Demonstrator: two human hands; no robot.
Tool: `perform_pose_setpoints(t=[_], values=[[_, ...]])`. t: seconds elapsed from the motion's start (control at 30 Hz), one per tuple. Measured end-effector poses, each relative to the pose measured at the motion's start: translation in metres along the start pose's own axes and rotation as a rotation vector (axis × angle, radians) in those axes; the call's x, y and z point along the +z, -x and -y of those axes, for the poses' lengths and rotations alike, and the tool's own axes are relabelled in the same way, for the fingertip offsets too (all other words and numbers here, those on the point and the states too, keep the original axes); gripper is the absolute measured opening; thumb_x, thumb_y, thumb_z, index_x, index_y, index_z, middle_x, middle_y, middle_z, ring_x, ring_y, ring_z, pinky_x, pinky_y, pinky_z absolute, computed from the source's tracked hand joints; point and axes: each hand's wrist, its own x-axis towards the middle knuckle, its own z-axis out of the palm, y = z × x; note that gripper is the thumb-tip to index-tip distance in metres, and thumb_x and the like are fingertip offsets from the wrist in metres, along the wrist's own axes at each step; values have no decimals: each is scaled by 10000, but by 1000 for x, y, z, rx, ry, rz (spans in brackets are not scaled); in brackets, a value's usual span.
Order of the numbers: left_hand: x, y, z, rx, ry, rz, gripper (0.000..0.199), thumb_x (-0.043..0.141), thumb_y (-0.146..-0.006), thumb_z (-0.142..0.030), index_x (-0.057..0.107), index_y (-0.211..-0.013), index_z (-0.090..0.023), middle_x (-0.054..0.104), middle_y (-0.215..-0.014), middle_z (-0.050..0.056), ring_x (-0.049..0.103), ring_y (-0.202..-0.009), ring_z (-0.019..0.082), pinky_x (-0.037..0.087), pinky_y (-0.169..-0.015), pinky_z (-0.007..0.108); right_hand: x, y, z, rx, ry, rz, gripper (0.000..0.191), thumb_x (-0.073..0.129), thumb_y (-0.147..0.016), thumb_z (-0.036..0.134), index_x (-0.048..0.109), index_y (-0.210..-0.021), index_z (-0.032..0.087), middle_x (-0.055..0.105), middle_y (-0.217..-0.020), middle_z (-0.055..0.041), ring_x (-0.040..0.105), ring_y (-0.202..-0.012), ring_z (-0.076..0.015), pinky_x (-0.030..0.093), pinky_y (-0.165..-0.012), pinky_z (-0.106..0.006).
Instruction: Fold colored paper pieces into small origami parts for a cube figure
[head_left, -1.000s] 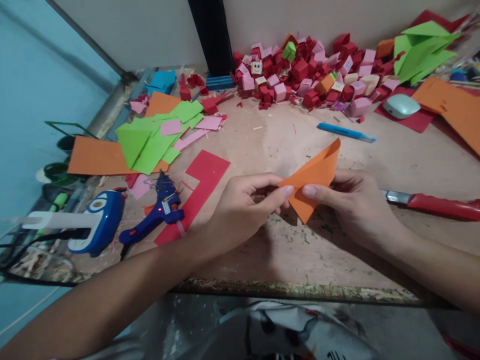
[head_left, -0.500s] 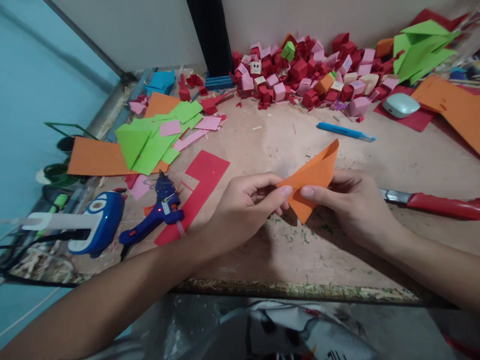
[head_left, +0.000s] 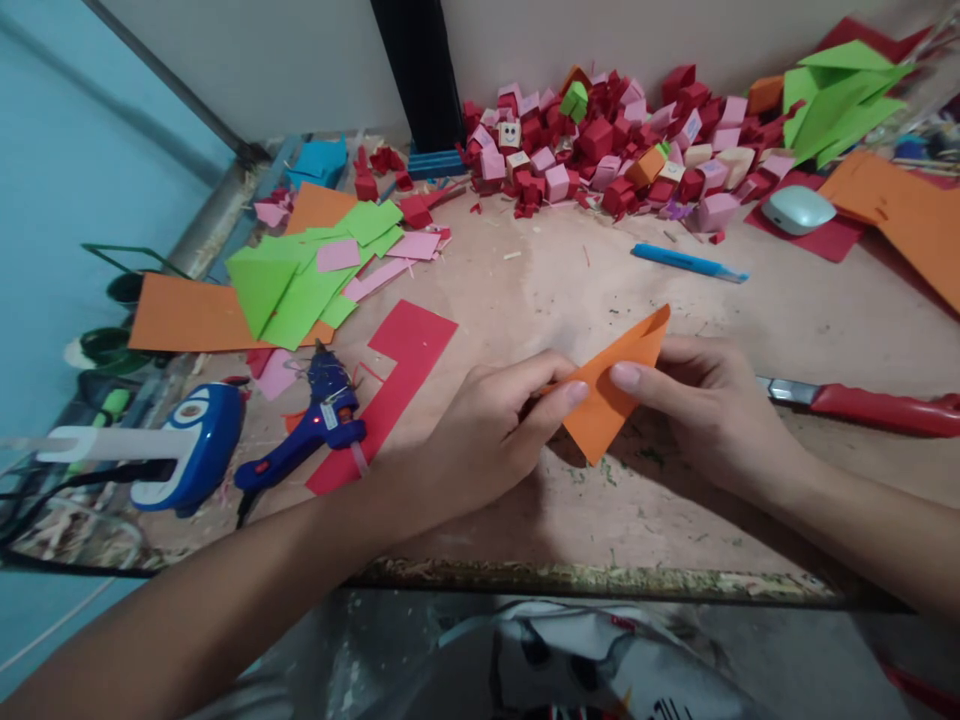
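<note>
Above the bench (head_left: 787,310), your left hand (head_left: 487,440) and right hand (head_left: 705,405) both pinch the folded orange paper (head_left: 611,385).

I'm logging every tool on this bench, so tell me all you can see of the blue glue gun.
The glue gun is dark blue plastic with a small white label on its side and a tiny red light lit near the body. It lies on its side on the wooden table, left of the left hand, which does not touch it. Its body rests partly over a red paper piece, and a glue stick appears to stick out of one end. The handle points toward the table's front-left.
</note>
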Motion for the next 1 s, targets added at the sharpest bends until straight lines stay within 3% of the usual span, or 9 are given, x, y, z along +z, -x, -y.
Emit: perform_pose_setpoints(t=[0.3,0.53,0.8,1.0], values=[[0,0,3,-29,-51,16,299,501,-1090,-282,560,-810,-198,547,-693,-51,507,-616,94,387,-606,251,2,-1,2,-28,59,-60,167,885,-880,408,871,-908,243,799,-887,-50,704,-751,-190,595,-669,-292],[-1,0,6,19,-98,37,293,483,-1099,-288,529,-823,-201,525,-702,-51,487,-618,94,373,-608,253,4,-1,3,-17,119,-113,259,908,-839,473,840,-809,225,738,-775,-42,620,-637,-160,531,-539,-274],[1,-1,11,56,-153,48,322,485,-1113,-335,494,-817,-211,466,-680,-56,458,-612,104,339,-608,275,8,0,2,-39,183,-95,258,916,-826,455,819,-740,232,720,-736,-26,630,-676,-169,536,-575,-281],[0,0,10,27,-181,76,343,438,-1129,-341,446,-810,-218,444,-660,-58,441,-594,111,320,-594,294,7,1,1,-31,146,-75,229,911,-835,457,847,-814,239,754,-800,-28,637,-685,-164,539,-593,-279]])
